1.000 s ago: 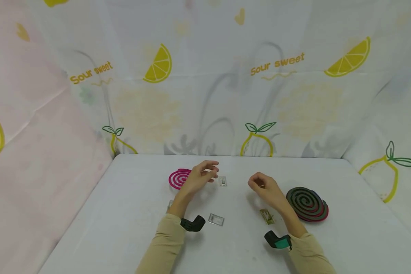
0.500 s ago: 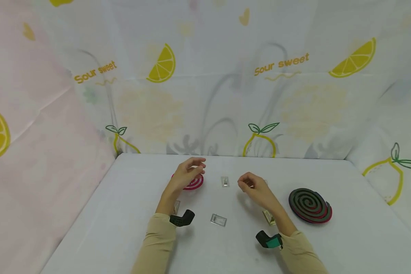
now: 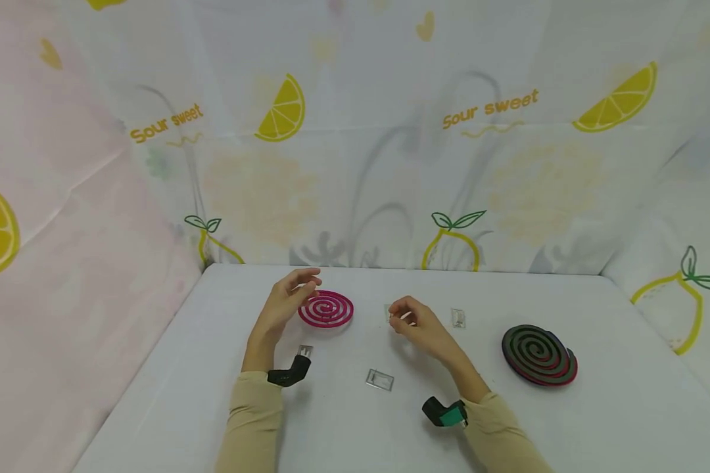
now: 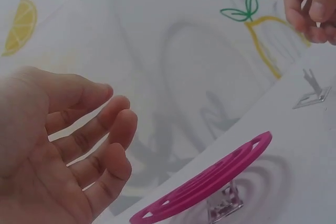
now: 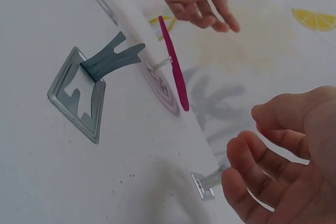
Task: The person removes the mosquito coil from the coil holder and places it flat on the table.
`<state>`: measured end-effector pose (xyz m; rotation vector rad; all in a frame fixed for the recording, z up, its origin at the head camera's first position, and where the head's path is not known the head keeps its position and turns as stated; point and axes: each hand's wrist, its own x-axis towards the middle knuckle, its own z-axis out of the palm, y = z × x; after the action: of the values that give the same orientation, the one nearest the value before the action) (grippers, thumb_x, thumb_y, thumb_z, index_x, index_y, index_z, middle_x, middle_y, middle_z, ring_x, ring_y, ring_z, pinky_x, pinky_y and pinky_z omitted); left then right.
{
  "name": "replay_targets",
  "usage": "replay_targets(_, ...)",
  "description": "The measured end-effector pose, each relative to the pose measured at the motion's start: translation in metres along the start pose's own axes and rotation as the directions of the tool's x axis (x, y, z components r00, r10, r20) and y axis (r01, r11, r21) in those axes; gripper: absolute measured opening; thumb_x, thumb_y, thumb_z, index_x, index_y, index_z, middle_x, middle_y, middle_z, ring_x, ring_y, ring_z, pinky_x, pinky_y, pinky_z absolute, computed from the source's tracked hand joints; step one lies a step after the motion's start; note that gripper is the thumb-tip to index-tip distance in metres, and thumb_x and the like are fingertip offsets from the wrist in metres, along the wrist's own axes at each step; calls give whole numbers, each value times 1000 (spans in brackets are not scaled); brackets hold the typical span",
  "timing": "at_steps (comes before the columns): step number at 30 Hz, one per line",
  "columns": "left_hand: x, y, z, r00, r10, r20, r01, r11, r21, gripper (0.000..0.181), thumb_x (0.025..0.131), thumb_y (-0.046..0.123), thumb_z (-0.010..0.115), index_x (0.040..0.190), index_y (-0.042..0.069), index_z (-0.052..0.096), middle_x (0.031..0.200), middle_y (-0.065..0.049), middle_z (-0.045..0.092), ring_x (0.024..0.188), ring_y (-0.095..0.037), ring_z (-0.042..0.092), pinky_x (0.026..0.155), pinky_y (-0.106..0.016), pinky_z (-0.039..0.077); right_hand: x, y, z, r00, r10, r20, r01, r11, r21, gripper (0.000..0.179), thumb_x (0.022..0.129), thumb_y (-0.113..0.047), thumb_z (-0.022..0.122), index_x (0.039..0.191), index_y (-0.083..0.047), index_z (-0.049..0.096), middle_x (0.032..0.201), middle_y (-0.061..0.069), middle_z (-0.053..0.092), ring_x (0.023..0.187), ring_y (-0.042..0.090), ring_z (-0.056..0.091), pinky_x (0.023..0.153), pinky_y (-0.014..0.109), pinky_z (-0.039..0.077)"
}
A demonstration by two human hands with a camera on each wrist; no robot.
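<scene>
A pink mosquito coil (image 3: 326, 309) lies flat on a small metal coil stand (image 4: 226, 203), raised off the white table. My left hand (image 3: 284, 299) hovers at its left edge with fingers loosely bent, holding nothing. In the left wrist view, air shows between those fingers and the pink coil (image 4: 210, 179). My right hand (image 3: 417, 323) is over the middle of the table, fingers relaxed and bare. It partly covers another metal stand (image 3: 387, 311) behind it. In the right wrist view, a stand with an upturned forked prong (image 5: 107, 61) stands close to the camera.
A stack of dark green and red coils (image 3: 540, 355) lies on the right. More metal stands sit around: one in front (image 3: 380, 379), one near the left wrist (image 3: 305, 351), one to the right (image 3: 458, 318). A lemon-print cloth (image 3: 355, 164) surrounds the table.
My left hand has drawn leftward off the pink coil, uncovering most of it. My right hand has moved left, and its forearm now hides the gold stand.
</scene>
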<state>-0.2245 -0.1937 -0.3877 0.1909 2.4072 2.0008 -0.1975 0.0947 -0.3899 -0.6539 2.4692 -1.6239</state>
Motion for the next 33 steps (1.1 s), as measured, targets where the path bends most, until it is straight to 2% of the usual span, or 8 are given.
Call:
replay_targets(5,-2,-7,-16,993,-71,-98,74,997,32,38,96,26,55,130,12,53,121,-17,57,95,-19,58,76,-23,50,9,6,12,999,35,12,-36,998,52,25,89,0,55,113,7,51,99,19,57,77,16,57,66,20,49)
replay_targets(9,-3,-13,-23,980,-138,-143,143,990,21,39,97,28,53,132,11,52,125,-18,54,93,-13,55,75,-21,47,20,18,22,998,61,32,-64,991,118,35,89,-4,57,120,7,47,103,19,56,79,21,60,67,22,51)
replay_targets(13,-1,-22,-24,969,-184,-165,187,982,1,39,97,26,52,132,8,52,126,-18,52,93,-12,54,74,-20,47,27,19,30,994,96,58,-105,979,176,41,91,-9,58,127,6,43,108,22,57,87,32,63,71,27,53)
replay_targets(18,1,-32,-22,959,-213,-188,219,976,15,35,98,21,52,129,8,55,123,-16,53,90,-9,54,72,-20,48,34,14,40,980,194,54,-201,959,199,44,91,-11,58,131,0,43,108,17,57,86,21,64,72,29,54)
replay_targets(21,1,-36,-21,956,-222,-192,233,972,35,34,97,20,52,129,8,55,121,-13,54,90,-10,54,73,-22,49,38,14,46,968,248,46,-252,945,208,44,91,-11,57,132,-2,45,107,14,57,84,14,64,72,29,54)
replay_targets(24,1,-39,-19,953,-241,-181,253,966,46,35,97,21,52,129,8,55,123,-13,53,92,-11,55,75,-22,49,40,16,50,960,275,46,-279,938,208,45,91,-12,57,133,-1,45,106,14,57,85,15,64,73,30,55)
replay_targets(28,0,-42,-17,951,-277,-139,284,958,33,37,98,22,51,131,7,53,127,-14,54,89,-9,58,77,-21,51,42,18,55,958,283,47,-286,930,229,48,91,-11,57,135,1,43,109,17,58,85,15,65,74,31,55)
replay_targets(33,-2,-42,-16,955,-286,-81,288,958,12,39,99,19,49,133,2,51,129,-19,55,84,-7,59,77,-22,54,47,19,61,954,291,72,-299,910,287,53,92,-11,57,139,2,38,116,21,58,86,16,67,78,31,56)
